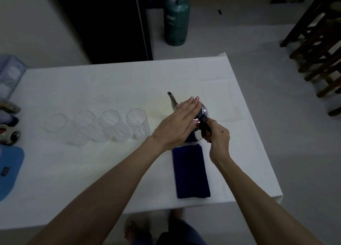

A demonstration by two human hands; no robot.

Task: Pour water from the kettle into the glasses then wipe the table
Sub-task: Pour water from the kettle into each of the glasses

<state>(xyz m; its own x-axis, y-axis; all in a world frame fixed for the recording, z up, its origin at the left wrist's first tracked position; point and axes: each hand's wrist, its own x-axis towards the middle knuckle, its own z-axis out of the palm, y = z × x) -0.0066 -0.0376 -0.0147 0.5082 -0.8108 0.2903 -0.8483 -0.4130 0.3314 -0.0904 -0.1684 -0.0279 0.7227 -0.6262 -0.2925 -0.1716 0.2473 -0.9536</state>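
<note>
Hands on a steel kettle, white-clothed bench

Right hand [218,135] grip closed round the black handle of the shiny kettle [184,106]; left hand [177,122] flat, fingers straight, over its lid; four ribbed clear glasses [137,122] stand left; a folded blue cloth [190,172] lies nearer.

On the bench [73,180] in front of you, four glasses [108,125] stand in a row to the left. The kettle [184,106] stands right of them, spout pointing away from you and leftward. The folded cloth [190,172] lies just before the kettle, toward you. Behind the bench, a gas cylinder [176,17] stands on the floor; chairs [317,56] sit far right.
</note>
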